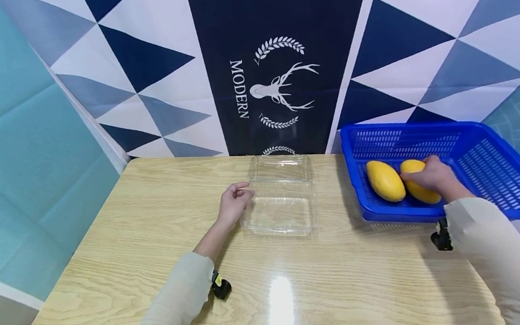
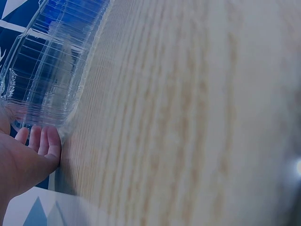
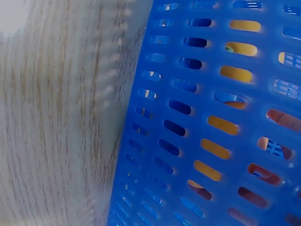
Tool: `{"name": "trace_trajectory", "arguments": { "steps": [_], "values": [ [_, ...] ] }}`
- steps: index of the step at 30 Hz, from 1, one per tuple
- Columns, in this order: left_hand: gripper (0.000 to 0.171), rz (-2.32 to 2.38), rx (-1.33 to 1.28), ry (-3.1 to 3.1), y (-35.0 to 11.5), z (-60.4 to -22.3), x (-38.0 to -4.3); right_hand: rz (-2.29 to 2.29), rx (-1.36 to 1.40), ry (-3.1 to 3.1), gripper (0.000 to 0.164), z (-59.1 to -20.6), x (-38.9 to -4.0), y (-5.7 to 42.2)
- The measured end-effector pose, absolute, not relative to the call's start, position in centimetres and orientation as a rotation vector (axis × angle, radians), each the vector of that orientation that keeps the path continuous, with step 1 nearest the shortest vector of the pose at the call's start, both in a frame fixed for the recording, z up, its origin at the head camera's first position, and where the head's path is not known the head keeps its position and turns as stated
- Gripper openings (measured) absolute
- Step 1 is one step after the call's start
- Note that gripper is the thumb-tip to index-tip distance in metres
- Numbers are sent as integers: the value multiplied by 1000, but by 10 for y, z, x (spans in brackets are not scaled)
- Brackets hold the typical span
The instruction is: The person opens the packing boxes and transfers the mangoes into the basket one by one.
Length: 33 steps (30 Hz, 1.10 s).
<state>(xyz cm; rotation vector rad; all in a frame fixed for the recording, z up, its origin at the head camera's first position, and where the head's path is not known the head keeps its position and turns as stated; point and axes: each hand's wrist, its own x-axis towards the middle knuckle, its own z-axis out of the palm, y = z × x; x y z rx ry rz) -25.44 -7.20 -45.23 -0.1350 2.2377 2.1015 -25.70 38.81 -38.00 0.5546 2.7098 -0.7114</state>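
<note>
A clear plastic clamshell box (image 1: 280, 215) lies with its lid raised on the table. My left hand (image 1: 234, 203) is at its left edge, and in the left wrist view the fairly straight fingers (image 2: 44, 139) touch the box's end (image 2: 47, 89). Inside a blue plastic basket (image 1: 360, 195) are two yellow mangoes. My right hand (image 1: 435, 175) grips the right mango (image 1: 414, 187), thumb on its near left side, while the left mango (image 1: 385, 181) lies beside it. The right wrist view shows yellow and parts of the hand only through the slots of the basket wall (image 3: 202, 99).
The wooden table (image 1: 152, 208) carries the box in the middle and the basket at its right side. A patterned cloth (image 1: 152, 48) hangs behind the table's back edge. The basket's slotted walls rise around the mangoes.
</note>
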Motion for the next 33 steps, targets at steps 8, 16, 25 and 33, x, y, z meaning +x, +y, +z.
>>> {"name": "trace_trajectory", "arguments": {
  "steps": [8, 16, 25, 33],
  "values": [
    [36, 2100, -137, 2247, -72, -453, -254, -682, 511, 2713, 100, -379, -255, 385],
    [36, 2091, -133, 2245, -72, -452, -254, -660, 529, 2683, 102, -379, -256, 385],
    [37, 2089, -131, 2251, -70, -455, -254, -694, 551, 2667, 101, -379, -252, 387],
    [38, 2059, -133, 2247, -70, -456, -254, -650, 557, 2720, 97, -371, -247, 388]
  ]
}}
